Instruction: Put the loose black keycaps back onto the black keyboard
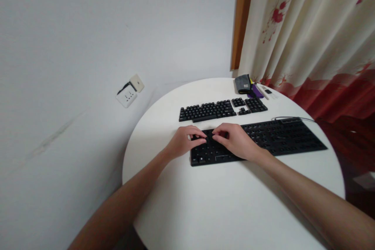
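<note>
Both my hands rest on the left part of a black keyboard (281, 136) that lies near me on a round white table (222, 203). My left hand (183, 140) is curled, with its fingertips pinched and pointing right. My right hand (237, 140) is curled the same way and points left. The two sets of fingertips almost meet over the keys. Whatever sits between the fingers is too small to make out. A second black keyboard, or a laid-out set of keycaps (211, 110), lies just behind, apart from my hands.
A grey folded pouch (243, 84), a purple item (257, 91) and a small white device (267, 91) sit at the table's far edge. A thin cable (293, 118) runs from the near keyboard. A wall socket (127, 95) is on the left, and a flowered curtain (307, 39) hangs on the right.
</note>
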The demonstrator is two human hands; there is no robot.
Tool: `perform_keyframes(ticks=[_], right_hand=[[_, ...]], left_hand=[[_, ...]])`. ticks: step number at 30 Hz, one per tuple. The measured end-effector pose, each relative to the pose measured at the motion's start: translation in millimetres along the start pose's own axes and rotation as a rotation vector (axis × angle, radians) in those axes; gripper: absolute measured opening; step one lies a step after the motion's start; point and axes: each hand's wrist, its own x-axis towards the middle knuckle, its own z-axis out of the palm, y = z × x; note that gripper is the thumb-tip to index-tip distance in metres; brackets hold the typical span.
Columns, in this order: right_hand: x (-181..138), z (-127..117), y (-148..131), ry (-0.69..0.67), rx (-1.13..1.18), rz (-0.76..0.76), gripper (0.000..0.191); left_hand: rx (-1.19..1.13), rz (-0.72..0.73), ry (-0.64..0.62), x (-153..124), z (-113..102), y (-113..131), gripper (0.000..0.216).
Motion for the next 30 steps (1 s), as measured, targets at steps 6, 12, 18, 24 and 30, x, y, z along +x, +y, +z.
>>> perform_keyframes(ticks=[6, 12, 18, 24, 30], right_hand=[[-2, 11, -5, -0.074, 0.206, -0.041, 0.007], [-4, 15, 1, -0.13, 0.238, 0.02, 0.006], [-7, 20, 4, -0.259, 0.285, 0.125, 0.01], [-12, 28, -1, -0.272, 0.229, 0.097, 0.012], [-14, 29, -6, -0.237, 0.159, 0.07, 0.009]], left_hand=[[-0.114, -0.014, -0.071, -1, 5, 11, 0.013], [-0.122, -0.056, -0.097, -2, 8, 10, 0.013], [-0.112, 0.026, -0.177, -1, 3, 7, 0.012], [-0.165, 0.141, -0.304, -1, -2, 4, 0.015], [-0.176, 0.121, -0.354, -2, -3, 0, 0.016]])
